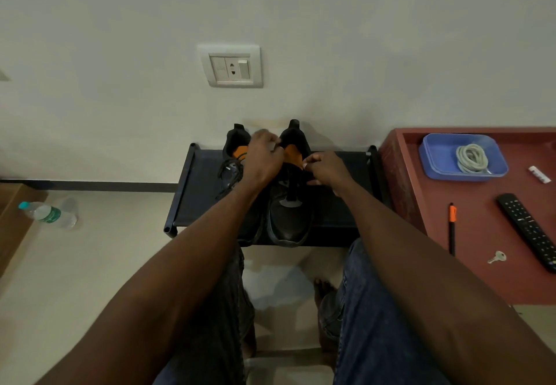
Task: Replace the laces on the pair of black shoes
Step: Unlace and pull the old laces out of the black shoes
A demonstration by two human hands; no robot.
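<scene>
Two black shoes with orange lining stand side by side on a low black rack, toes towards me. My left forearm covers much of the left shoe, whose loose black lace lies over it. My left hand curls over the collar of the right shoe and grips it. My right hand is at that shoe's right side, fingertips pinched together on what looks like its black lace. A coil of pale grey laces lies in a blue tray to the right.
The tray sits on a reddish-brown table with a remote, an orange-and-black pen, a key and a small white tube. A plastic water bottle lies on the floor at left. My knees in jeans are below the rack.
</scene>
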